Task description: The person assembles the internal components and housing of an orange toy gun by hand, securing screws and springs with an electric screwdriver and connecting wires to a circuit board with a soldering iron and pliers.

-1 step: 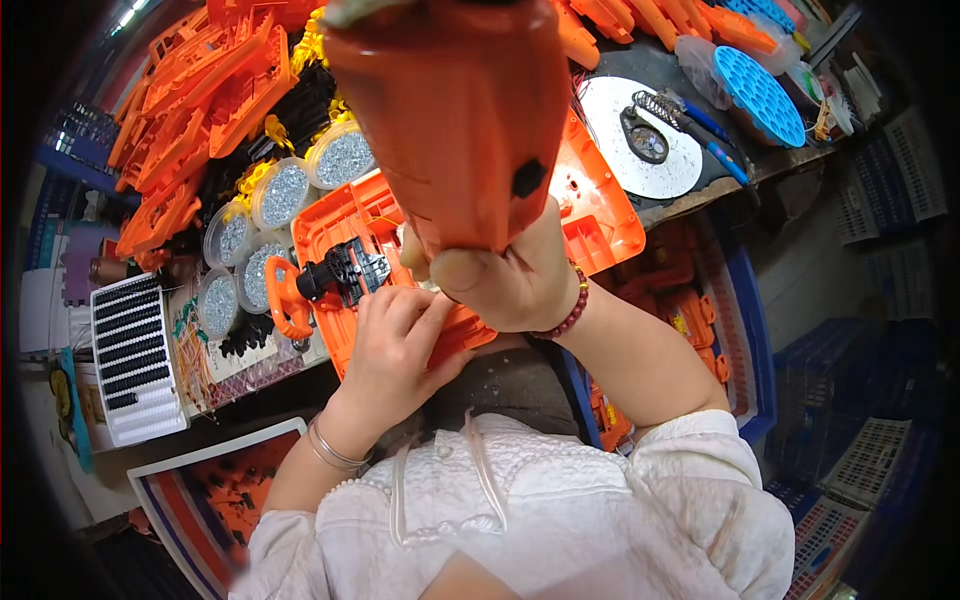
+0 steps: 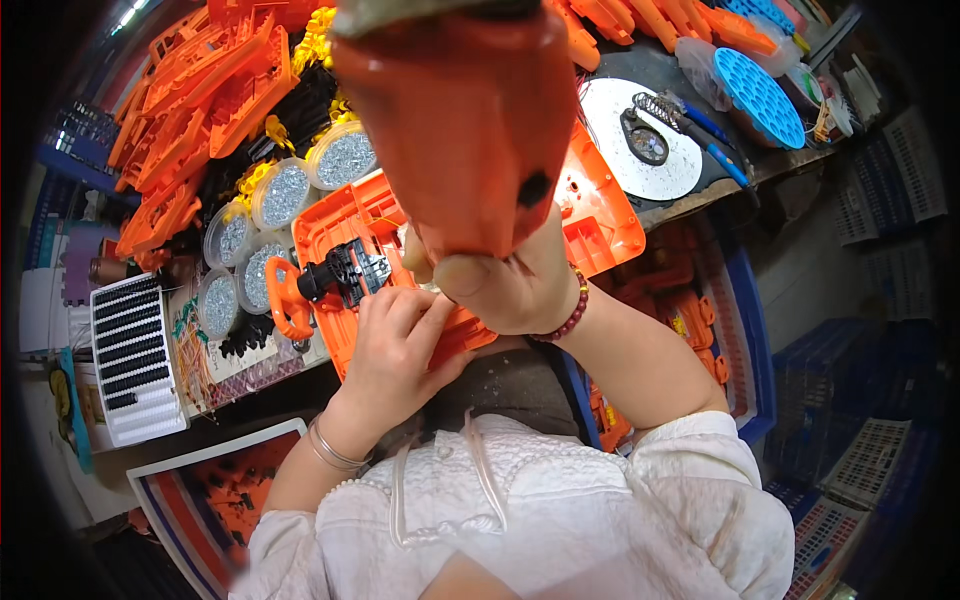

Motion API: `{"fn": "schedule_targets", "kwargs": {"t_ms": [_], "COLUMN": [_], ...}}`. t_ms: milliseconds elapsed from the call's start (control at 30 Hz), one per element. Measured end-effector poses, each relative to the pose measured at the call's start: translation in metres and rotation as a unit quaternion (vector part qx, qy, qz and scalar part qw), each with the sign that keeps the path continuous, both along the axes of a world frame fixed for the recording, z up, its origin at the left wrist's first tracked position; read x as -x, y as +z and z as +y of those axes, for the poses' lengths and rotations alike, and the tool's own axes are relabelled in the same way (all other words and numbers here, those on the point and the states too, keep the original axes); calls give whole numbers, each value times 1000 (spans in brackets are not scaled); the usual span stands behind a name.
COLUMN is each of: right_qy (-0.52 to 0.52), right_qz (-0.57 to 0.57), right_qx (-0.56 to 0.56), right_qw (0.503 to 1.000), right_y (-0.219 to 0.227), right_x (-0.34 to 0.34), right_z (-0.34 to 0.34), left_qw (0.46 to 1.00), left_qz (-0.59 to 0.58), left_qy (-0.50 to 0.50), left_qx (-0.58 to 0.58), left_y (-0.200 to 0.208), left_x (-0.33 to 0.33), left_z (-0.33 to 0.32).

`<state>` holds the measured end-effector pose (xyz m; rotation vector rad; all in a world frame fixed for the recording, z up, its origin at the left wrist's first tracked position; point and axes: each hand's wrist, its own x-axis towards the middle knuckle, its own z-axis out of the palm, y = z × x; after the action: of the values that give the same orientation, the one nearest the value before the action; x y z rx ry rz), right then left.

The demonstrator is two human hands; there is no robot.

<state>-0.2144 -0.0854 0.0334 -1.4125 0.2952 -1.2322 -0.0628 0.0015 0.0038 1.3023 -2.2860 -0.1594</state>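
Note:
A large red power screwdriver (image 2: 460, 140) stands upright close to the camera, with a dark button on its side. My right hand (image 2: 505, 285) is wrapped round its lower end; the tip is hidden behind the hand. Beneath lies an orange plastic housing (image 2: 605, 215), spread under both hands. My left hand (image 2: 400, 335) grips its near edge, fingers bent and close to the right hand. What lies under those fingertips is hidden. Beside them, a black mechanism (image 2: 355, 275) sits in the housing, near its orange loop handle (image 2: 288, 300).
Tubs of small metal screws (image 2: 283, 195) stand left of the housing. Orange shells (image 2: 200, 110) are piled behind. A white rack of black parts (image 2: 133, 360) lies left. A white disc (image 2: 640, 140) and a blue perforated tray (image 2: 760, 97) lie right. Blue-rimmed crates (image 2: 755, 330) flank my lap.
The power screwdriver's upper body has shifted slightly down and to the right. My right hand has tilted a little with it; my left hand stays in place.

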Motion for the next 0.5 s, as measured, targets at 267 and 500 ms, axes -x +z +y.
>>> {"fn": "schedule_targets", "kwargs": {"t_ms": [267, 500], "right_qy": [-5, -23], "right_qz": [45, 79], "right_qx": [-15, 13], "right_qw": [999, 997], "right_y": [25, 35], "right_x": [-9, -40], "right_z": [-17, -52], "left_qw": [984, 983], "left_qz": [113, 43], "left_qy": [-21, 118], "left_qx": [-133, -137], "left_y": [29, 9], "left_x": [-35, -140], "left_z": [-31, -149]}}
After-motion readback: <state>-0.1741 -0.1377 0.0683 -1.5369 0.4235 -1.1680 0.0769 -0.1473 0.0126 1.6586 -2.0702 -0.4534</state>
